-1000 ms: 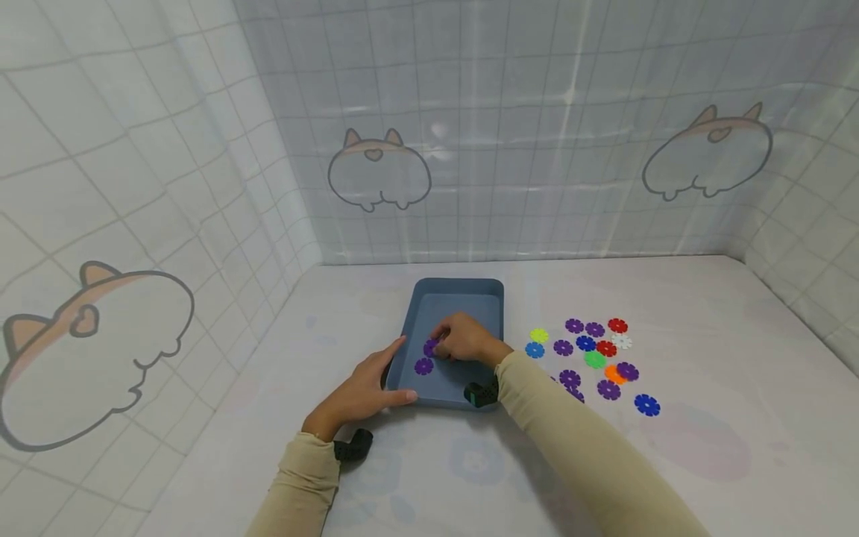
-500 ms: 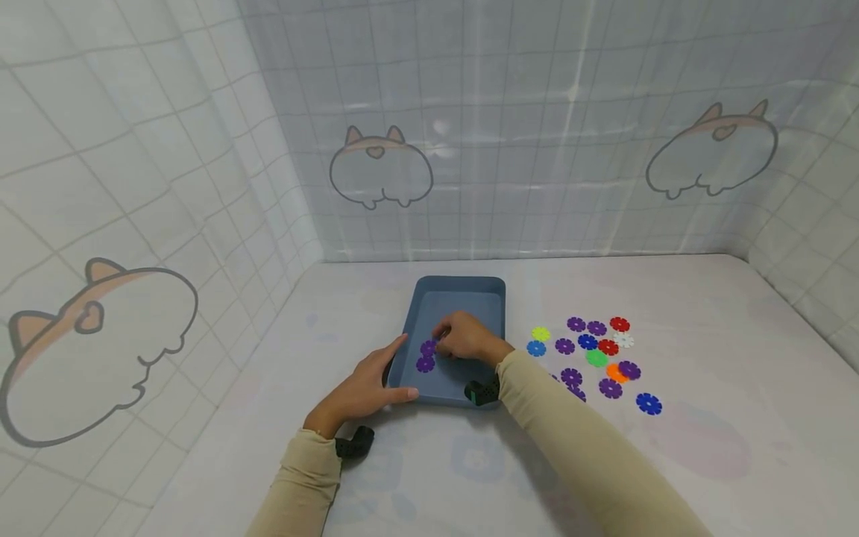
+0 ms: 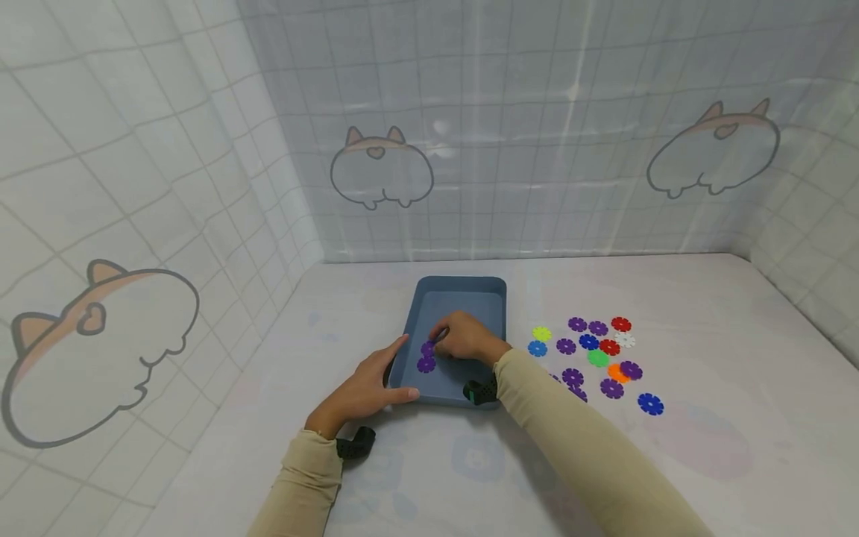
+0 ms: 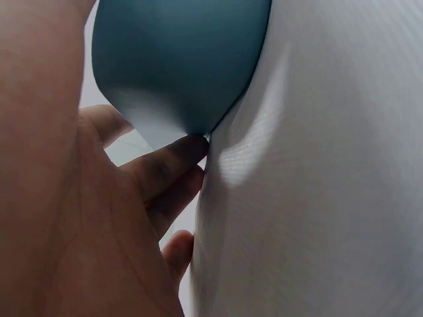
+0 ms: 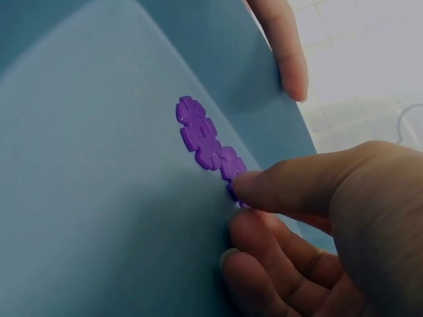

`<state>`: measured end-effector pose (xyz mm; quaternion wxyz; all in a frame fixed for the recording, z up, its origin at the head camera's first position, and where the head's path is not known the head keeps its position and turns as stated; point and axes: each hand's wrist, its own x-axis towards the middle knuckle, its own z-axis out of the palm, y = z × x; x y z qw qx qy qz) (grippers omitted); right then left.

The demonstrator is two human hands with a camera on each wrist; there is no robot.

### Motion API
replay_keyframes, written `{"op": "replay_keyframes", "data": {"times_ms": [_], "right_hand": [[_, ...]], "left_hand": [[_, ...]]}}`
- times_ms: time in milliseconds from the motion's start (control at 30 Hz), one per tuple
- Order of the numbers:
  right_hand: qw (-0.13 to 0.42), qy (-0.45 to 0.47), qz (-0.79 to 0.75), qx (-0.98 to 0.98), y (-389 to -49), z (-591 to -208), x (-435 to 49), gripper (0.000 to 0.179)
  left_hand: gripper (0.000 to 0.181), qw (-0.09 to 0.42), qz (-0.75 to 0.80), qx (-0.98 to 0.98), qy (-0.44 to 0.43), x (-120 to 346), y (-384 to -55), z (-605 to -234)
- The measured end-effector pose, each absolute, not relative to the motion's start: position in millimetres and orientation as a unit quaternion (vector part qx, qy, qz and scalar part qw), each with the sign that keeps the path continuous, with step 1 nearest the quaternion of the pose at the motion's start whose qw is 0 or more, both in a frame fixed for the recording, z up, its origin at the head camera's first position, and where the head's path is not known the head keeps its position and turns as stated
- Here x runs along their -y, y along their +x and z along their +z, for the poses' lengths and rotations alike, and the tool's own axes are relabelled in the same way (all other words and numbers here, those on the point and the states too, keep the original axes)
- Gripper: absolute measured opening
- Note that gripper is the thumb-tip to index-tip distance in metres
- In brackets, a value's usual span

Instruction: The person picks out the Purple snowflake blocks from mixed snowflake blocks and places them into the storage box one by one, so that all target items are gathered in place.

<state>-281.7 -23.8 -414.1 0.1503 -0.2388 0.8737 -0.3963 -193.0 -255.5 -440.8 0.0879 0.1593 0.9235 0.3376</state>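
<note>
My left hand (image 3: pixel 365 384) holds the near left corner of a blue-grey tray (image 3: pixel 456 282). Its thumb lies over the front rim, and other fingers (image 4: pixel 165 168) press against the outside near the base in the left wrist view. Inside the tray, my right hand (image 3: pixel 463 337) pinches a purple notched plastic disc (image 5: pixel 231 162) between thumb and fingertips. A second purple disc (image 5: pixel 199 132) meets its edge, overlapping slightly in the right wrist view. Part of the pinched disc is hidden by the thumb.
Right of the tray, several loose notched discs lie on the white cloth, including a yellow disc (image 3: pixel 541 333), a green disc (image 3: pixel 599 358), a white disc (image 3: pixel 625 339) and a dark blue disc (image 3: pixel 650 403). Tiled-pattern walls (image 3: pixel 470 186) stand behind and at both sides.
The two purple discs in the tray have come closer together, the lower one now meeting the pinched one. My left hand keeps its place at the tray corner.
</note>
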Motion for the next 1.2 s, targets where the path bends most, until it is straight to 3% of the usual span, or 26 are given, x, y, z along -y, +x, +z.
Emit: {"op": "replay_keyframes", "data": {"times_ms": [600, 1000, 1200], "right_hand": [[0.136, -0.233, -0.377, -0.886, -285.8, -417.6, 29.3, 0.024], [0.140, -0.220, -0.386, -0.885, -283.0, -415.8, 29.9, 0.010], [0.138, -0.220, -0.390, -0.883, -282.1, -415.6, 29.6, 0.017]], "left_hand": [[0.100, 0.089, 0.339, -0.923, 0.162, 254.3, -191.4, -438.0], [0.100, 0.086, 0.337, -0.924, 0.160, 253.3, -190.8, -436.7], [0.100, 0.087, 0.334, -0.924, 0.162, 253.3, -190.8, -436.7]]}}
